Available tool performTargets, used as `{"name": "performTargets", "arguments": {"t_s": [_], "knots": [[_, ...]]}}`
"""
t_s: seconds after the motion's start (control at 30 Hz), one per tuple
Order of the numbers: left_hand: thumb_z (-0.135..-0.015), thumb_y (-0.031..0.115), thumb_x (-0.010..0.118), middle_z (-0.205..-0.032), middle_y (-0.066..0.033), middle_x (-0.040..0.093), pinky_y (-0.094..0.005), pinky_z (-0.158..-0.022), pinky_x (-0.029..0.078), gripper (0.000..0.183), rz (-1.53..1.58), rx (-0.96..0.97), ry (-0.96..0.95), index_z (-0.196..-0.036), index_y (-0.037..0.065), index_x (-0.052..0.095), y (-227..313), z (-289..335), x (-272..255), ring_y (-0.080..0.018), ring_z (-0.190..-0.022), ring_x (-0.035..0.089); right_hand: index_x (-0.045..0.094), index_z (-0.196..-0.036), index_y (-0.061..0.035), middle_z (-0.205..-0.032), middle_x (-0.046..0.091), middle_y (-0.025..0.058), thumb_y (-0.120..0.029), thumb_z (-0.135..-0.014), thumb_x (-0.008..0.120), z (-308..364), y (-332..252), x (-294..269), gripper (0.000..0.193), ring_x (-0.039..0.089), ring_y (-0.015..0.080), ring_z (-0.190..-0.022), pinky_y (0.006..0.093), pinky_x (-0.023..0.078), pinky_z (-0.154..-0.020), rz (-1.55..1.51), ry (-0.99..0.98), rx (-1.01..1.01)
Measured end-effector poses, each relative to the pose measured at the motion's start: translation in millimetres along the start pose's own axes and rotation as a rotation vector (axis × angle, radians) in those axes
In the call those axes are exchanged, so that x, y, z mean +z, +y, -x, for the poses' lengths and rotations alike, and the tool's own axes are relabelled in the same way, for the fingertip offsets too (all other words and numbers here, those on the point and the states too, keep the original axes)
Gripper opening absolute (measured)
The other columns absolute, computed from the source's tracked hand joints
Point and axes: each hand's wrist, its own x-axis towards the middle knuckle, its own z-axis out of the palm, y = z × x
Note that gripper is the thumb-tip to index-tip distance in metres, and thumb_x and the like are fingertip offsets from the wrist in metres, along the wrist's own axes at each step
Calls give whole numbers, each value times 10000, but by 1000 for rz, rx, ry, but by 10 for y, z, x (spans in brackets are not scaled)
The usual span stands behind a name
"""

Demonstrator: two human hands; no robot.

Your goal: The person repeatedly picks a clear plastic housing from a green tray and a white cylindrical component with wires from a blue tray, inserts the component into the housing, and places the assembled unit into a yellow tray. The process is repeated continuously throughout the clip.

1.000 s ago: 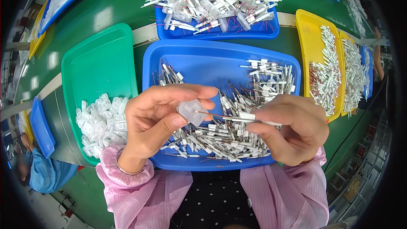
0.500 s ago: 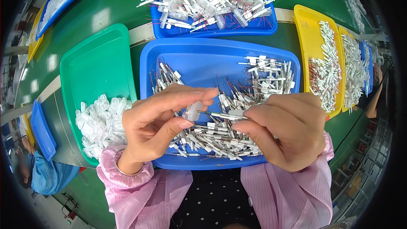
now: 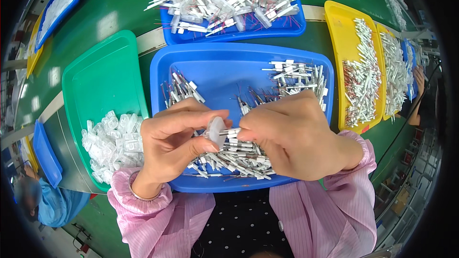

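Note:
My left hand (image 3: 174,143) pinches a small clear plastic cap (image 3: 216,130) between thumb and fingers. My right hand (image 3: 294,138) holds a thin white metal-tipped pin (image 3: 230,132), its end touching the cap. Both hands hover over the near part of a blue tray (image 3: 229,69) that holds several loose white pins with red wires (image 3: 239,155). A second heap of pins (image 3: 299,76) lies at the tray's far right.
A green tray (image 3: 98,79) on the left holds a pile of clear caps (image 3: 112,141). Another blue tray (image 3: 229,0) of assembled parts sits behind. Yellow trays (image 3: 339,24) with rows of pins stand on the right. Another person's hand (image 3: 420,79) shows at the far right edge.
My right hand moved left with the pin and met my left hand; the pin's end now touches the clear cap. The hands were apart a second ago.

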Motion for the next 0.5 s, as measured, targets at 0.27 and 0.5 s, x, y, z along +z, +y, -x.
{"name": "performTargets", "arguments": {"t_s": [0.27,0.5], "knots": [[-666,42,735,-851,-179,611,-315,-646,477,366,-350,197,101,-997,-61,619,32,33,80,-242,-737,604,552,-744,-47,-573,489,33,-39,-589,598,69,-61,242,162,497,208,-416,323,381,-367,152,197,-29],[-701,119,729,-850,-154,599,-313,-658,493,351,-238,56,-30,-968,-79,616,55,-56,84,-239,-742,617,584,-825,-24,-658,545,75,-126,-754,617,242,10,-87,128,546,236,-483,329,423,-434,10,31,29]]}}
